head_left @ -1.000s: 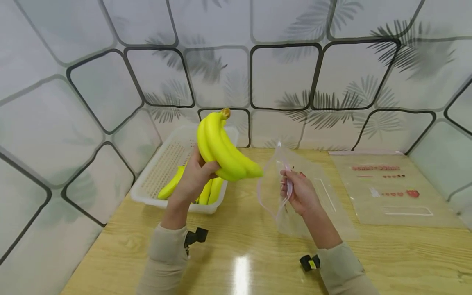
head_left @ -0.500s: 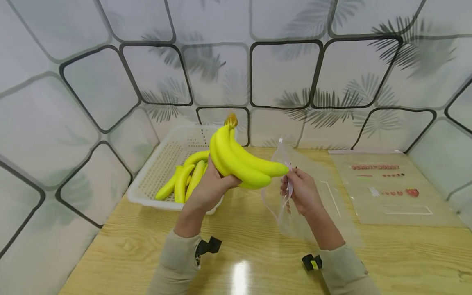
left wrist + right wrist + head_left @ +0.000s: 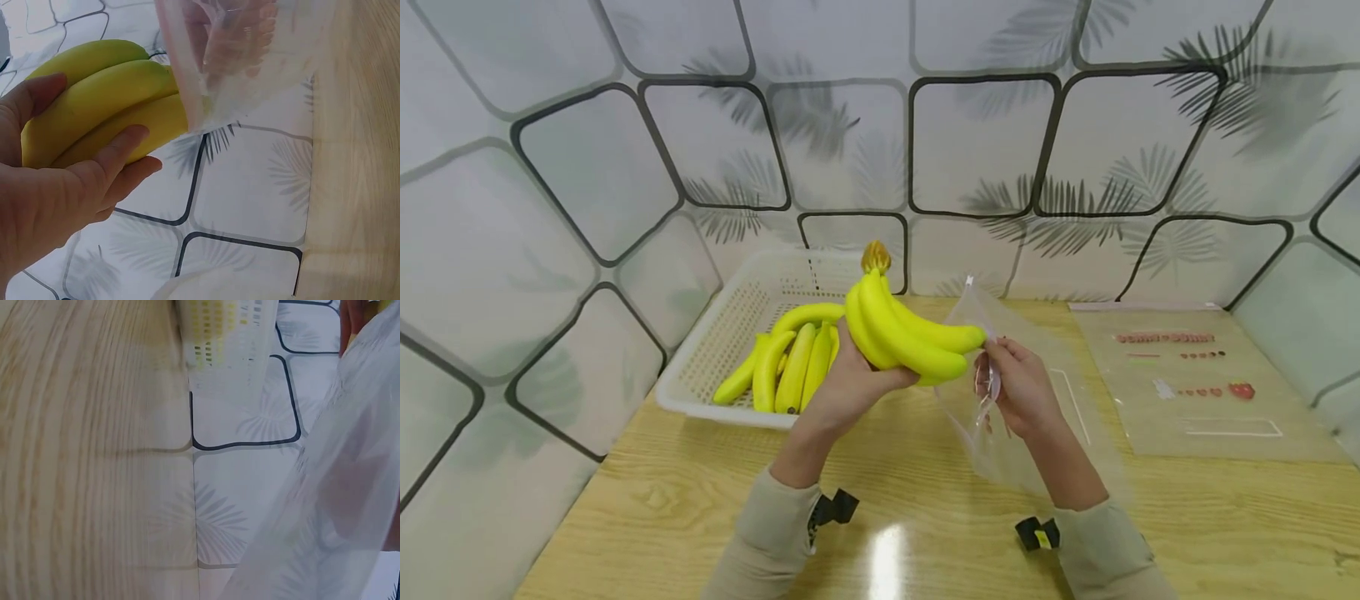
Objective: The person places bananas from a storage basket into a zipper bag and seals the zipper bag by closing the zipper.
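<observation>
My left hand (image 3: 842, 392) grips a bunch of yellow bananas (image 3: 906, 333) from below, its brown stem end pointing up and the tips pointing right. In the left wrist view, thumb and fingers wrap the bunch (image 3: 106, 100), and the banana tips lie at the pinkish edge of a clear zip bag (image 3: 244, 75). My right hand (image 3: 1026, 387) pinches that bag (image 3: 977, 446) by its edge, holding its mouth toward the bunch. Through the film in the right wrist view, part of the right hand shows blurred behind the bag (image 3: 300, 537).
A white perforated basket (image 3: 703, 408) stands at the left back, with several more bananas (image 3: 797, 367) in it. Another clear zip bag (image 3: 1210, 417) with red print lies flat on the wooden table (image 3: 700, 517) at the right. A patterned wall (image 3: 977, 150) closes off the back.
My left hand has carried the banana bunch rightward from over the basket to the bag's mouth. The right hand has kept its pinch on the bag and barely moved.
</observation>
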`<state>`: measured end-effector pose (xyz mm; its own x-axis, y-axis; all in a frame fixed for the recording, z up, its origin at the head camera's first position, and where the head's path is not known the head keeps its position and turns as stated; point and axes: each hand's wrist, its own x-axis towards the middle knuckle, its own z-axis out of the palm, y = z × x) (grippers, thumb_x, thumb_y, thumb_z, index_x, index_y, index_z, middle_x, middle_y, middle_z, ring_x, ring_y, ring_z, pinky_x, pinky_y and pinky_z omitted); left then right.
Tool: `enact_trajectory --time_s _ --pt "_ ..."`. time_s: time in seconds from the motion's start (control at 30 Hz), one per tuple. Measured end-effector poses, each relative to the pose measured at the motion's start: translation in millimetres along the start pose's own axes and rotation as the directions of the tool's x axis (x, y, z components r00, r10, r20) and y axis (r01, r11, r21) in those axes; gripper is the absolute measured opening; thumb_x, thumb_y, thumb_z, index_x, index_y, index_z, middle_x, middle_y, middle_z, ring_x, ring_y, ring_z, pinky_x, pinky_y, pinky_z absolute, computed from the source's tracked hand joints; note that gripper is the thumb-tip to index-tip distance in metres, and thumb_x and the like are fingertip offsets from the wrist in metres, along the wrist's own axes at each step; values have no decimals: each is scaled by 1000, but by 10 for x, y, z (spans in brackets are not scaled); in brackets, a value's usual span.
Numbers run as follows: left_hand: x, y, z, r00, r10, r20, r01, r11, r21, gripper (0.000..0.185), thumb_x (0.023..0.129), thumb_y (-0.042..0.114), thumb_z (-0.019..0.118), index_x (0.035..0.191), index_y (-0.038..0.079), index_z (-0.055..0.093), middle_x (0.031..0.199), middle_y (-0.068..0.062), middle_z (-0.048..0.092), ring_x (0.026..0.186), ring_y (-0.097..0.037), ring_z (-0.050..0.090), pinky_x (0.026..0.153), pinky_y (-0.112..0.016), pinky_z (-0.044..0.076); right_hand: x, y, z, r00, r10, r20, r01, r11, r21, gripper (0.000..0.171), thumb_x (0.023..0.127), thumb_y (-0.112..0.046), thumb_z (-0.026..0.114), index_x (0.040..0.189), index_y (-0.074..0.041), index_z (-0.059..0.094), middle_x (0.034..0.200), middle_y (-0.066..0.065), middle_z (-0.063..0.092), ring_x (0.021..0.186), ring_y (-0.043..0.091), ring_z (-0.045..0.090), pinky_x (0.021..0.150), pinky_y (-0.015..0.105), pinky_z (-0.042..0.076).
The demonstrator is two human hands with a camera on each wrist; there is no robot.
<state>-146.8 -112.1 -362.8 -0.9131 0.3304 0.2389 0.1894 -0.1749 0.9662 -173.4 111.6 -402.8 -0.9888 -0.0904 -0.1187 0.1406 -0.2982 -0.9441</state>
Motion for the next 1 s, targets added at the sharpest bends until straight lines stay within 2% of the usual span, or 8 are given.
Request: enact_trajectory --time_s 0.27,0.37,0.57,0.67,0.73,0.8,0.9,1.0 --pt "-1 -31 -16 999 -11 -40 15 994 108 87 78 -10 73 130 16 9 110 -5 55 96 -15 55 79 -27 49 -23 -59 20 999 21 -28 -19 999 51 18 107 -18 44 103 -6 57 73 -3 55 57 7 51 54 16 49" --pt "10 -48 -11 999 2 -50 4 992 125 88 77 -11 75 129 15 9 111 -5 55 96 -16 54 79 -27 49 -31 -73 20 999 18 -37 -15 998 68 19 107 -17 44 100 -9 59 73 -3 55 57 7 51 53 16 49" --pt "21 -50 25 997 15 -74 -5 991 133 89 75 -12 75 129 15 10 112 -5 55 97 -16 54 79 -27 50 -38 -80 26 999 7 -38 -4 998 69 18 107 -16 43 103 -7 58 72 -2 54 56 7 50 52 16 48" --pt "35 -56 30 996 76 -44 -73 995 69 74 76 -15 73 127 12 28 107 -4 61 93 -15 58 78 -27 52 -46 -74 38 999 -3 -46 5 999 43 18 107 -17 44 103 -7 58 72 -2 54 57 7 50 52 16 48" --pt "39 -51 29 996 85 -26 -86 996 -36 58 77 -17 70 122 10 44 105 -3 64 93 -15 61 79 -28 54 -52 -71 51 999 -11 -46 11 1000 11 19 107 -20 46 106 -4 56 73 -2 53 58 7 50 53 16 48" --pt "40 -37 25 998 65 -24 -68 984 -162 44 80 -18 65 112 11 56 103 -3 67 94 -15 64 81 -28 56 -58 -65 67 999 -19 -46 18 1000 -14 21 106 -22 47 109 -2 55 74 -2 53 59 6 50 54 16 49" --pt "27 -10 19 998 -14 -59 -6 947 -322 40 86 -19 57 112 11 60 107 -2 67 100 -16 67 86 -28 56 -62 -65 90 999 -27 -41 25 999 -34 24 106 -22 47 112 0 54 74 -2 53 60 6 50 54 16 49" --pt "22 -4 18 996 -35 -83 1 926 -378 39 88 -18 54 112 12 60 107 -2 67 100 -16 68 86 -28 56 -64 -67 107 999 -27 -40 26 999 -31 23 106 -21 47 111 1 54 73 -2 53 59 6 50 53 16 48"
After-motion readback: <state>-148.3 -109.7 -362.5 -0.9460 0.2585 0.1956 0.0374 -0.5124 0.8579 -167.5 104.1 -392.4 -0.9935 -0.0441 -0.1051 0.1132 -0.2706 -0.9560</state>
